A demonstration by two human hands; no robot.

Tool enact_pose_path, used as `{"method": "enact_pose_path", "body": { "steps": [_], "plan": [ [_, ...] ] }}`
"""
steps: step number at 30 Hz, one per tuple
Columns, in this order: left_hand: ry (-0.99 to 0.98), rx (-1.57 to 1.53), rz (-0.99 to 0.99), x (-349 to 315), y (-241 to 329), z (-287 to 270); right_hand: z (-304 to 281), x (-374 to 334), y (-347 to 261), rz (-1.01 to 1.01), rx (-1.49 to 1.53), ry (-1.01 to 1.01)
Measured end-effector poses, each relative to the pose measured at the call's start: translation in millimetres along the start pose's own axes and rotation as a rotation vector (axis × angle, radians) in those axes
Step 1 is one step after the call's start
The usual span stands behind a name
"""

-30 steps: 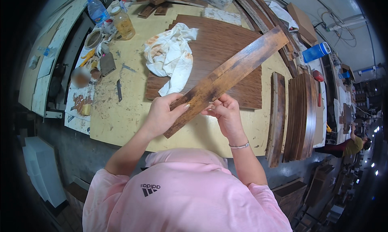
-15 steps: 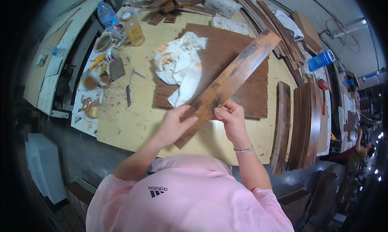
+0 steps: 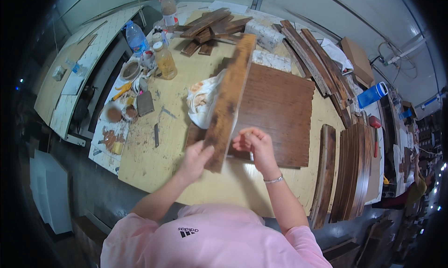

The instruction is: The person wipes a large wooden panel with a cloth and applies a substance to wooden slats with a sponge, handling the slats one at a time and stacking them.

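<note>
A long, worn brown wooden plank (image 3: 229, 97) runs from near me up toward the far side of the table. My left hand (image 3: 196, 159) grips its near end. My right hand (image 3: 254, 144) hovers just right of that end with fingers curled, holding a small pale object I cannot identify. Under the plank lies a large dark brown wooden board (image 3: 275, 114), and a stained white rag (image 3: 203, 104) sits partly hidden behind the plank.
Curved dark wood slats (image 3: 350, 174) lie at the right. Wood pieces (image 3: 210, 27) are stacked at the far edge. Bottles (image 3: 164, 60), small jars and a scraper (image 3: 144, 103) crowd the left side. A blue container (image 3: 372, 95) stands far right.
The plank has swung from pointing up-right to pointing almost straight away from me. My right hand has come off it and now sits beside its near end.
</note>
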State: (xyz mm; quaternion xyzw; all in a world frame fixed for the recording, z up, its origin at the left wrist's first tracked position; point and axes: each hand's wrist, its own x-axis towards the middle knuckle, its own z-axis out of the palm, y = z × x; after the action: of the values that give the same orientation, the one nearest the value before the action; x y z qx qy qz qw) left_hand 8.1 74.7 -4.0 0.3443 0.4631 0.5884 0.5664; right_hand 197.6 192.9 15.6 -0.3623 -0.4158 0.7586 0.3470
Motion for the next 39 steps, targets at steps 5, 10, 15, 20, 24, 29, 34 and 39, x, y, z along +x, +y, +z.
{"method": "enact_pose_path", "body": {
  "steps": [5, 10, 15, 20, 24, 29, 34, 39],
  "plan": [
    [0.138, 0.024, 0.029, 104.8, 42.0, -38.8, -10.2, -26.8, 25.9, 0.129, -0.092, 0.018],
    [0.269, 0.186, 0.035, 242.6, 70.0, -80.5, -10.0, -81.3, 45.0, 0.373, -0.101, 0.027],
    [0.350, 0.316, 0.067, 363.1, 85.7, -116.6, -39.9, -105.0, 104.0, 0.459, 0.097, 0.002],
    [0.386, 0.164, -0.035, 431.1, 95.1, -128.5, -45.3, -90.5, 82.6, 0.419, 0.009, 0.126],
    [0.388, 0.089, -0.060, 446.5, 88.5, -135.5, -53.9, -78.6, 86.2, 0.350, 0.017, 0.163],
    [0.409, 0.012, -0.095, 425.9, 81.5, -133.3, -47.4, -69.9, 85.5, 0.377, -0.022, 0.144],
    [0.307, 0.062, -0.100, 383.4, 62.5, -138.3, -37.1, -67.7, 83.4, 0.343, -0.104, 0.114],
    [0.153, 0.621, 0.154, 281.8, 39.1, -140.5, -39.5, -75.9, 64.4, 0.184, -0.433, 0.064]
  ]
}}
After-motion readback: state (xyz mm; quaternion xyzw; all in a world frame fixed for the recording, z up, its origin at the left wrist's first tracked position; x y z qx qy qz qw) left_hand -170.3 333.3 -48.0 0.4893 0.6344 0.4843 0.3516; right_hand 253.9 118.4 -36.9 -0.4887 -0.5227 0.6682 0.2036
